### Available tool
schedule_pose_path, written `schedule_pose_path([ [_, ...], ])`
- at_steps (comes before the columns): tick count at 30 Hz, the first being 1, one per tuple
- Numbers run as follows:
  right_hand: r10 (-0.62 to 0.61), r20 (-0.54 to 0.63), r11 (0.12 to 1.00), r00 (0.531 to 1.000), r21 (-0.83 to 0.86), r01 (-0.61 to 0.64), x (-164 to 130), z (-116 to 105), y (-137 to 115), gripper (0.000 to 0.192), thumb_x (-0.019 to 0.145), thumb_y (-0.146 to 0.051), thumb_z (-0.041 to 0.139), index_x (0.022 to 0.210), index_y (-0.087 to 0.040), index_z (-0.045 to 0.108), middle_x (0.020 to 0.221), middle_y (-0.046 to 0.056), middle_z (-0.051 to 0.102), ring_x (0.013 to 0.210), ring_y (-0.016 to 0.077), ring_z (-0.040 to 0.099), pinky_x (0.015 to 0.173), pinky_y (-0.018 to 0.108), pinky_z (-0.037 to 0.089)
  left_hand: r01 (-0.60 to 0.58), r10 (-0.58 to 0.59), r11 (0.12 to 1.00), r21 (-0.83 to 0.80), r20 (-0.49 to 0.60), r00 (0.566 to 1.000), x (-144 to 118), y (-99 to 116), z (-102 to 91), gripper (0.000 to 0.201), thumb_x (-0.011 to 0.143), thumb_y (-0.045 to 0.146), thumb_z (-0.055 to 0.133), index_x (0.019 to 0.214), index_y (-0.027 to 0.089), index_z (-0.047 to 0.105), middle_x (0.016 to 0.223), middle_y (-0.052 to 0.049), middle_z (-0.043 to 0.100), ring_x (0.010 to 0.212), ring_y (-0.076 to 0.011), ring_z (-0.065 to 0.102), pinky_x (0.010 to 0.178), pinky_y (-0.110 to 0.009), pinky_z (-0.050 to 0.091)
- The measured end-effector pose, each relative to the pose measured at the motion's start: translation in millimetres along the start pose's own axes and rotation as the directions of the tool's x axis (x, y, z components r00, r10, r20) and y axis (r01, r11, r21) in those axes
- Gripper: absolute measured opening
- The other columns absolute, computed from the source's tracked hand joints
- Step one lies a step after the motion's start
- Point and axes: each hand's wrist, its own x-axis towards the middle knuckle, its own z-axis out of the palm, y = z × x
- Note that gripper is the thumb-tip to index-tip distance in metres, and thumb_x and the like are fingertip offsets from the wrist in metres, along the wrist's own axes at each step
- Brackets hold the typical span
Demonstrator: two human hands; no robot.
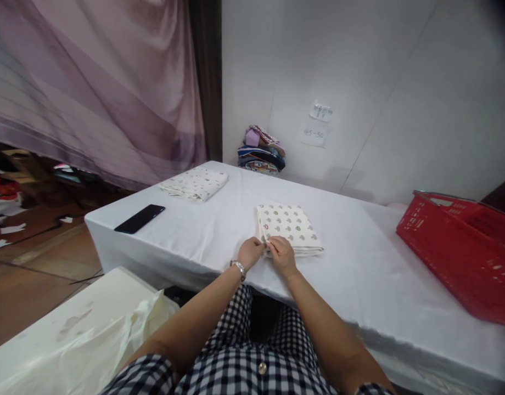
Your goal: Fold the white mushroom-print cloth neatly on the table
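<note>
1. Left hand (250,253): fingers curled, thumb and fingertips pinching the near-left corner of the folded printed cloth (289,229); wristwatch (238,267) on that wrist.
2. Right hand (282,254): fingers bent, tips pressed on the same near edge, touching the left hand's fingertips; apparently pinched on the hem, though the grip itself is partly hidden by the knuckles.
3. Folded printed cloth: flat on the white tablecloth (359,274), just beyond both hands at 12 o'clock, squared into a several-layer rectangle.
4. Handling judgement: light, soft, limp; no stiffness, so prone to sag and unfold if lifted by one corner. Layers likely to slide on each other. Not fragile. Best held at both near corners, pinching all layers, or supported from beneath.
5. Second folded cloth (195,183): well apart at 10 o'clock, flat.
6. Black phone (139,218): 9–10 o'clock, near the table's left edge.
7. Stack of folded fabrics (261,151): 12 o'clock, against the wall.
8. Red plastic basket (462,252): 3 o'clock, well apart.
</note>
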Motion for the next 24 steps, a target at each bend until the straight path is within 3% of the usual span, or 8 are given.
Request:
schedule_pose_path([
  [4,-0.02,0.008,1.0,1.0,0.001,0.02,0,0,0,0.026,0.093,-0.028,0.042,0.09,-0.019,0.067,0.09,0.008,0.066,0.087,0.019,0.059,0.08,0.036,0.049,0.015,-0.016,0.996,-0.093,-0.017,1.0,-3,4,1.4,0.013,0.072,0.025,0.057,0.062,0.018,0.053,0.062,0.0,0.058,0.064,-0.0137,0.053,0.059,-0.025,0.036],
  [10,-0.051,0.034,0.998,0.998,-0.021,0.051,-3,-4,1,0.025,0.093,-0.025,0.041,0.096,-0.019,0.065,0.097,0.009,0.066,0.092,0.0195,0.059,0.083,0.037,0.048,0.159,-0.109,0.953,-0.256,0.2,0.974,-7,13,2.7,0.024,0.077,0.024,0.043,0.053,0.02,0.04,0.044,0.005,0.037,0.042,-0.0099,0.038,0.046,-0.024,0.028],
  [16,-0.111,0.135,0.992,0.985,-0.05,0.119,-10,-7,2,0.028,0.084,-0.022,0.049,0.11,-0.017,0.059,0.108,0.011,0.062,0.102,0.0233,0.055,0.088,0.042,0.045,0.214,-0.11,0.928,-0.305,0.325,0.939,-9,10,-0.6,0.027,0.078,0.028,0.042,0.052,0.02,0.039,0.046,0.004,0.039,0.038,-0.0082,0.033,0.041,-0.022,0.023],
  [24,-0.089,0.16,0.988,0.983,-0.112,0.107,-14,-3,8,0.037,0.081,-0.012,0.042,0.113,-0.017,0.059,0.11,0.011,0.062,0.103,0.0229,0.054,0.089,0.042,0.045,0.163,-0.068,0.931,-0.327,0.285,0.956,-9,3,1.1,0.027,0.076,0.031,0.047,0.053,0.019,0.042,0.045,0.005,0.039,0.041,-0.0078,0.033,0.042,-0.022,0.023],
])
